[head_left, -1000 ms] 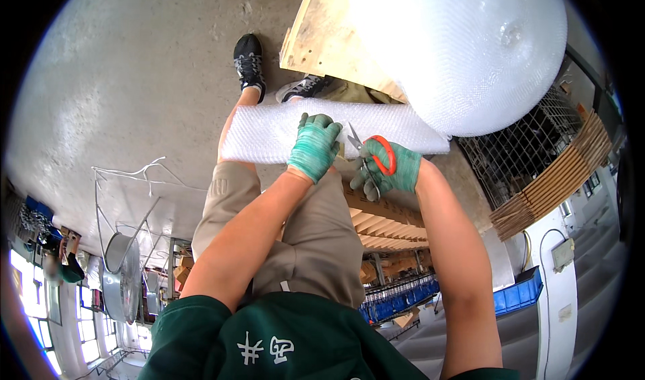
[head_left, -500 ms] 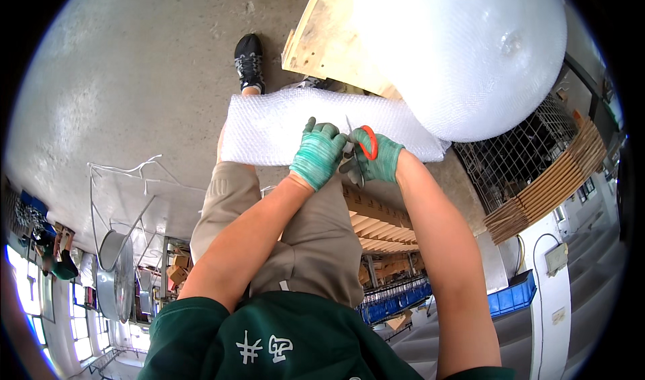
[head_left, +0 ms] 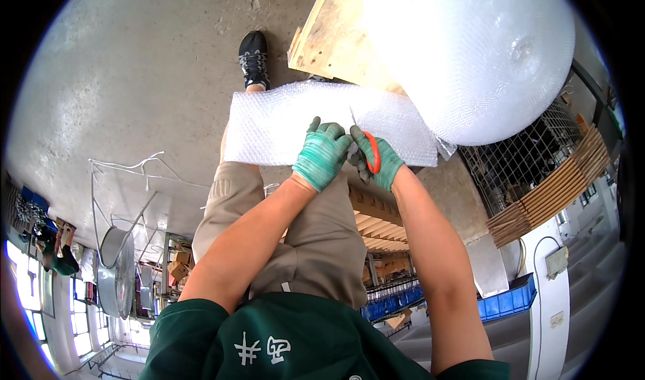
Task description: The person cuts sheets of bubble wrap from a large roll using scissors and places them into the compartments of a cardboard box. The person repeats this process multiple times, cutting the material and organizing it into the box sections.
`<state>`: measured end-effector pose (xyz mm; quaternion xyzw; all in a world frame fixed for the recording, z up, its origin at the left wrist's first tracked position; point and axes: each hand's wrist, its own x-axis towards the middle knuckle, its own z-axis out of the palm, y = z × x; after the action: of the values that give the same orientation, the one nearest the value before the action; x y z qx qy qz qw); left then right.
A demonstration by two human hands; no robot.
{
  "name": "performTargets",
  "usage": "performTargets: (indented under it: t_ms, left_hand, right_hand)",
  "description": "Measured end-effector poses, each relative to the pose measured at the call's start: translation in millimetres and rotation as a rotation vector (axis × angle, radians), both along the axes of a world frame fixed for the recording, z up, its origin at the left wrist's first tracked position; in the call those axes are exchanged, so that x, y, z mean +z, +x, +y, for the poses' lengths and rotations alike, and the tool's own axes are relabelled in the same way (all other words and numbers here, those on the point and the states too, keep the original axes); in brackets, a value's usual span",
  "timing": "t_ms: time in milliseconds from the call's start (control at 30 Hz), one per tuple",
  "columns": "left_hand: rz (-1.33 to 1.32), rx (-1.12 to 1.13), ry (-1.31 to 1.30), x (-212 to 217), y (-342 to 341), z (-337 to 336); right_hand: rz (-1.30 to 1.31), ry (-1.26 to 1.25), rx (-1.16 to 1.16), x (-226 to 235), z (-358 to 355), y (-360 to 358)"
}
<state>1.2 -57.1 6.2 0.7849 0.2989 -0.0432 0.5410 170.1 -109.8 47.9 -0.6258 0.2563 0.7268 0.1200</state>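
A sheet of bubble wrap [head_left: 282, 121] lies across the front of my legs. My left hand [head_left: 320, 155], in a green striped glove with grey fingertips, is closed on its near edge, thumb and fingers drawn together. Close beside it, my right hand [head_left: 384, 165], gloved the same way, grips a pair of scissors [head_left: 374, 151] with orange-red handles. One thin blade points away from me over the wrap, where a line runs up from the near edge. The fingertips of both hands almost meet, and the lower part of the scissors is hidden.
At the far right a big roll of bubble wrap [head_left: 484, 51] rests on a wooden pallet [head_left: 336, 34]. Right of it stand a black wire cage [head_left: 514, 151] and stacked cardboard [head_left: 547, 188]. A round metal fan [head_left: 116, 272] stands at the left, and a blue bin [head_left: 507, 303] at the lower right.
My right hand and the scissors have tilted and shifted slightly. The wrap right of the blade has dropped at an angle, and a line now shows in the sheet there. My left hand barely moved.
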Motion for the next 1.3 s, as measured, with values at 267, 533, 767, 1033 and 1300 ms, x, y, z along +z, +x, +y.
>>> performTargets:
  t_ms: [267, 533, 767, 1033, 1300]
  left_hand:
    - [-0.016, 0.018, -0.013, 6, 1, 8]
    - [-0.001, 0.092, -0.067, 6, 2, 20]
    - [-0.045, 0.015, -0.037, 14, 10, 28]
    - [-0.017, 0.115, -0.089, 6, 4, 36]
    - [-0.045, 0.042, -0.034, 18, 11, 39]
  right_hand:
    - [-0.028, 0.031, 0.123, 16, 8, 10]
    - [0.198, -0.049, -0.197, 29, -8, 17]
    - [0.147, -0.086, -0.211, 0, 6, 5]
    - [0.058, 0.039, -0.2, -7, -23, -17]
    - [0.05, -0.048, -0.273, -27, 0, -4]
